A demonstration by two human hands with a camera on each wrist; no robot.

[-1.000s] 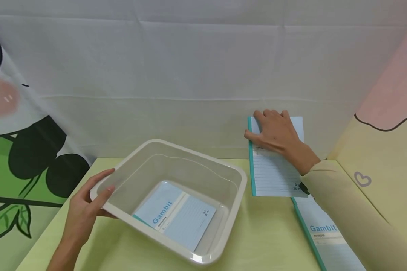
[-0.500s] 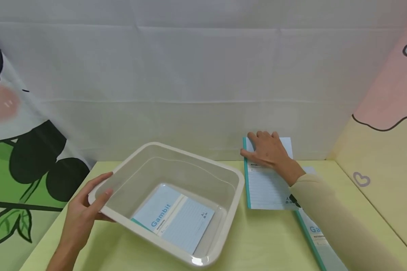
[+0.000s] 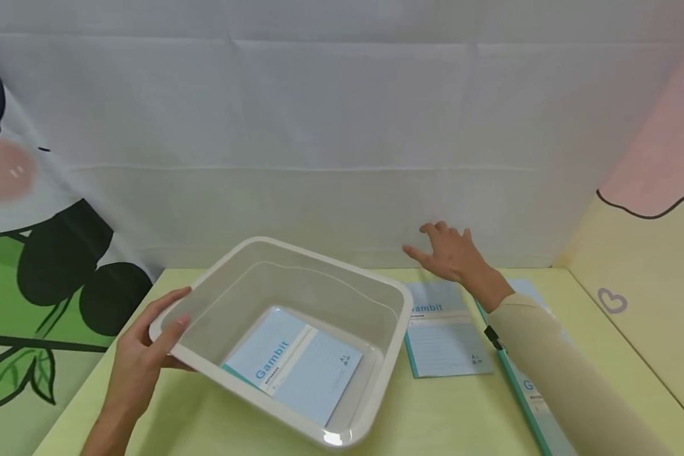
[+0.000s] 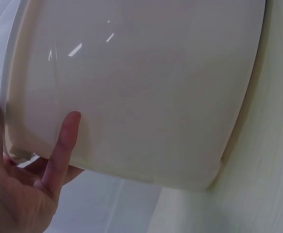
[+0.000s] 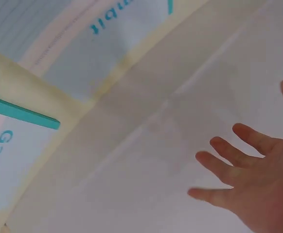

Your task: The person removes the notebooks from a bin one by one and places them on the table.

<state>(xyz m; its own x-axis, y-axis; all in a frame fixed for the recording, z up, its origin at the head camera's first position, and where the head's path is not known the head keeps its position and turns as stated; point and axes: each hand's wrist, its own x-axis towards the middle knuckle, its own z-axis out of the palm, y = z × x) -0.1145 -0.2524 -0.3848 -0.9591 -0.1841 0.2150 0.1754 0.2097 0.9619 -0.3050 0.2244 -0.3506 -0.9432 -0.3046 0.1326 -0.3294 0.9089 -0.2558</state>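
My left hand (image 3: 139, 361) grips the left corner of a beige plastic basin (image 3: 302, 288), tilted on the table. In the left wrist view my fingers reach under the basin's outer side (image 4: 146, 97). A pale blue Gambit notebook (image 3: 296, 367) with a teal spine lies inside it. To the right of the basin, another Gambit notebook (image 3: 447, 354) lies flat on the table. My right hand (image 3: 453, 253) hovers above that notebook's far edge, fingers spread and holding nothing, as the right wrist view also shows. My right forearm partly hides a further notebook (image 3: 532, 415).
The pale yellow-green table (image 3: 450, 418) ends at a white cloth backdrop (image 3: 342, 126). A cartoon-printed panel (image 3: 45, 304) stands on the left, and a pink and yellow panel (image 3: 655, 272) on the right.
My right hand lowered a notebook from above the table and let go of it; it now lies flat beside the basin. My left hand and the basin have hardly moved.
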